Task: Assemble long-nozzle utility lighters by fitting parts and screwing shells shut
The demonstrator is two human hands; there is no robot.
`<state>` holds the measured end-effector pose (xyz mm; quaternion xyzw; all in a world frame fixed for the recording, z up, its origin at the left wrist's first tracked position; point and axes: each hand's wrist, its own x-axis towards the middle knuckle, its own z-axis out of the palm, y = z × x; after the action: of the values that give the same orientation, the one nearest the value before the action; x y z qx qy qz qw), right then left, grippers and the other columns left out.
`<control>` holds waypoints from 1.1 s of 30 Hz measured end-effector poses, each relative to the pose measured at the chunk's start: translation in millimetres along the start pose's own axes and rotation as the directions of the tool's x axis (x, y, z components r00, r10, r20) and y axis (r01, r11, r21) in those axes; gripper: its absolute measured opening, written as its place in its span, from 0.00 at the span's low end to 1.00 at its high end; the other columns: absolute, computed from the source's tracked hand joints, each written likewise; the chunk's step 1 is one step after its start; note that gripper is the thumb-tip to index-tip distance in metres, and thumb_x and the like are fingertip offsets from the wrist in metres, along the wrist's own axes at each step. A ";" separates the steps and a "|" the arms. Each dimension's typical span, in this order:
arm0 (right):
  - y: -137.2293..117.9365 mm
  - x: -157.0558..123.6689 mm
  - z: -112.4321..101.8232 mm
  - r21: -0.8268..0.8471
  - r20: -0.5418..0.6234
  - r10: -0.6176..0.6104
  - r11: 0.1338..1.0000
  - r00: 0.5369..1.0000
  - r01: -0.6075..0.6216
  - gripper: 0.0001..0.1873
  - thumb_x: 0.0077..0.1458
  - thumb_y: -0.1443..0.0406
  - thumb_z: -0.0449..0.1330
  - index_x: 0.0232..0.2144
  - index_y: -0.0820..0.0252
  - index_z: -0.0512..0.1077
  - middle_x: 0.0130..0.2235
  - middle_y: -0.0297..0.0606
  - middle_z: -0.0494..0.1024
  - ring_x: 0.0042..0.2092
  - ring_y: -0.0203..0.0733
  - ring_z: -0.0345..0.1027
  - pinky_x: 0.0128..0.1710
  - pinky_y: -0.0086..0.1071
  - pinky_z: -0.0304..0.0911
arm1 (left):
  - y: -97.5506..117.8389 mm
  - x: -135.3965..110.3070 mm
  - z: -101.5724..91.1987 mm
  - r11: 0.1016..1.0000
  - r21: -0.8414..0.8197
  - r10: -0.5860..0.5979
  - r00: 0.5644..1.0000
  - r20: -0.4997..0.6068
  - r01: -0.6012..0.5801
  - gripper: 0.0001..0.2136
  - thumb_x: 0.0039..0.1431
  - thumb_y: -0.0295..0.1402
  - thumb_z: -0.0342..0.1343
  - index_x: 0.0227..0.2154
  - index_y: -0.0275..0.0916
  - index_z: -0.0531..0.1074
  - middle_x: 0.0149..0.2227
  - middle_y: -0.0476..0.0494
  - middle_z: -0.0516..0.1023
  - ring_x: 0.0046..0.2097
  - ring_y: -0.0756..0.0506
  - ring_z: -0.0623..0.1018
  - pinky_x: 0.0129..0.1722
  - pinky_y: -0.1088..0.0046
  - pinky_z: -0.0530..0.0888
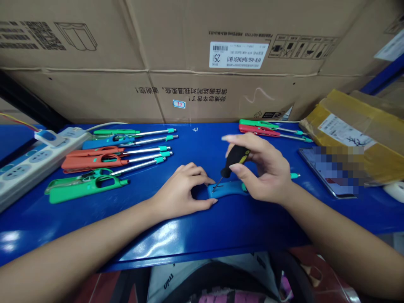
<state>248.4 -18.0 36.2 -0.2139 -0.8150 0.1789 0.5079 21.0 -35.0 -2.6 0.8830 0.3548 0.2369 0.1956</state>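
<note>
A blue long-neck lighter [232,188] lies flat on the blue table, its handle end toward the left. My left hand [189,187] grips that end between thumb and fingers. In my right hand [263,170] is a short black and yellow screwdriver [234,160], tilted, with its tip down at the lighter's handle near the left end. My right hand covers the middle of the lighter; its teal nozzle tip shows beyond the hand. Whether the screwdriver tip sits in a screw is too small to tell.
Several green, blue and orange lighters [94,162] lie in a row at left, beside a white power strip [41,160]. A green and a red lighter [259,128] lie at back right. Nearby are a phone [315,172] and a yellow-taped parcel [344,126]. Cardboard boxes [195,54] wall the back.
</note>
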 end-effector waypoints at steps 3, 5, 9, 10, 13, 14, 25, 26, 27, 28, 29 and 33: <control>0.5 2.8 -5.0 -0.148 -0.035 -0.112 0.983 0.993 0.106 0.19 0.57 0.62 0.67 0.51 0.53 0.74 0.38 0.38 0.78 0.34 0.41 0.72 0.31 0.35 0.72 | -0.1 -0.7 0.5 1.000 -0.007 0.002 1.000 -0.002 -0.002 0.15 0.56 0.44 0.66 0.43 0.42 0.78 0.41 0.46 0.79 0.43 0.42 0.73 0.47 0.61 0.68; -0.1 3.6 -8.2 -0.137 0.019 -0.058 0.989 0.998 0.061 0.19 0.64 0.62 0.59 0.56 0.55 0.71 0.41 0.40 0.79 0.34 0.40 0.73 0.36 0.37 0.73 | -0.3 -0.8 0.5 1.000 -0.007 -0.004 1.000 0.000 0.004 0.15 0.56 0.44 0.66 0.43 0.42 0.79 0.41 0.46 0.79 0.43 0.42 0.73 0.47 0.61 0.68; 1.2 2.8 -7.6 -0.070 0.055 -0.066 0.995 0.996 0.070 0.20 0.68 0.64 0.53 0.60 0.55 0.67 0.46 0.42 0.79 0.35 0.41 0.74 0.39 0.40 0.73 | -0.4 -0.6 0.2 1.000 -0.004 -0.008 1.000 0.004 0.008 0.16 0.56 0.44 0.66 0.44 0.43 0.79 0.41 0.46 0.79 0.43 0.42 0.73 0.47 0.61 0.68; 2.1 2.5 -6.5 -0.095 0.005 -0.124 0.988 0.992 0.124 0.19 0.65 0.62 0.58 0.58 0.54 0.70 0.44 0.41 0.80 0.35 0.42 0.74 0.38 0.39 0.73 | -0.2 -0.7 0.1 1.000 -0.004 -0.009 1.000 0.004 0.009 0.16 0.56 0.44 0.66 0.44 0.43 0.79 0.41 0.46 0.79 0.43 0.42 0.73 0.47 0.61 0.68; 2.2 2.1 -5.0 -0.182 -0.076 -0.225 0.961 0.972 0.208 0.18 0.59 0.59 0.66 0.51 0.53 0.74 0.39 0.38 0.80 0.35 0.43 0.73 0.36 0.38 0.72 | 0.3 -0.9 -0.2 1.000 -0.005 -0.014 1.000 0.003 0.014 0.15 0.56 0.43 0.66 0.44 0.43 0.79 0.41 0.46 0.79 0.43 0.43 0.73 0.47 0.61 0.68; 0.8 2.2 -5.7 -0.178 -0.058 -0.197 0.967 0.979 0.184 0.16 0.62 0.59 0.63 0.52 0.54 0.74 0.39 0.39 0.81 0.35 0.42 0.74 0.36 0.38 0.73 | 0.4 -0.9 -0.3 1.000 -0.005 -0.015 1.000 0.005 0.015 0.15 0.56 0.43 0.66 0.44 0.43 0.79 0.41 0.46 0.79 0.43 0.43 0.73 0.47 0.61 0.68; -3.8 2.5 -7.7 -0.212 -0.040 -0.181 0.963 0.983 0.169 0.18 0.61 0.59 0.64 0.53 0.53 0.73 0.40 0.38 0.81 0.33 0.41 0.73 0.32 0.35 0.72 | -0.5 -0.7 0.7 1.000 -0.012 -0.005 1.000 0.000 0.005 0.15 0.56 0.44 0.66 0.44 0.43 0.79 0.40 0.46 0.78 0.42 0.43 0.73 0.47 0.61 0.68; -4.3 2.0 -7.7 -0.177 0.014 -0.136 0.975 0.991 0.137 0.19 0.65 0.59 0.59 0.56 0.55 0.70 0.43 0.40 0.80 0.35 0.41 0.74 0.32 0.35 0.72 | -0.4 -0.7 0.7 1.000 -0.010 -0.003 1.000 0.002 0.004 0.16 0.56 0.44 0.66 0.44 0.43 0.79 0.40 0.46 0.78 0.42 0.43 0.73 0.47 0.61 0.68; -4.9 1.4 -7.6 -0.136 0.063 -0.088 0.986 0.994 0.096 0.21 0.68 0.60 0.55 0.60 0.56 0.67 0.47 0.43 0.80 0.36 0.41 0.75 0.33 0.36 0.73 | -0.4 -0.7 0.7 1.000 -0.007 -0.002 1.000 0.004 0.002 0.16 0.56 0.45 0.66 0.44 0.43 0.79 0.40 0.46 0.78 0.42 0.43 0.73 0.46 0.61 0.68; -5.5 1.0 -7.4 -0.100 0.088 -0.052 0.993 0.995 0.061 0.22 0.69 0.62 0.52 0.63 0.56 0.64 0.50 0.45 0.79 0.37 0.41 0.75 0.33 0.36 0.73 | -0.5 -0.7 0.8 1.000 -0.005 -0.002 1.000 0.005 0.002 0.16 0.56 0.45 0.66 0.44 0.42 0.79 0.40 0.45 0.78 0.42 0.42 0.73 0.46 0.61 0.68; -6.0 0.7 -7.2 -0.077 0.083 -0.038 0.996 0.996 0.044 0.23 0.68 0.63 0.53 0.63 0.55 0.63 0.51 0.45 0.78 0.37 0.41 0.75 0.32 0.36 0.73 | -0.6 -0.6 0.9 1.000 -0.003 -0.001 1.000 0.002 0.001 0.16 0.56 0.45 0.66 0.43 0.42 0.79 0.41 0.45 0.79 0.42 0.42 0.73 0.46 0.61 0.68; -5.6 2.9 -6.6 -0.157 -0.043 -0.184 0.972 0.982 0.175 0.21 0.59 0.62 0.66 0.54 0.52 0.72 0.41 0.37 0.81 0.34 0.41 0.73 0.32 0.35 0.72 | -1.1 -0.2 0.9 1.000 -0.004 0.001 1.000 -0.006 -0.001 0.15 0.56 0.44 0.66 0.43 0.43 0.78 0.40 0.46 0.78 0.42 0.43 0.73 0.46 0.62 0.68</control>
<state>252.3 -20.7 44.0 -0.1827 -0.8275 0.0631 0.5271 20.8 -34.5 -3.9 0.8820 0.3545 0.2405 0.1961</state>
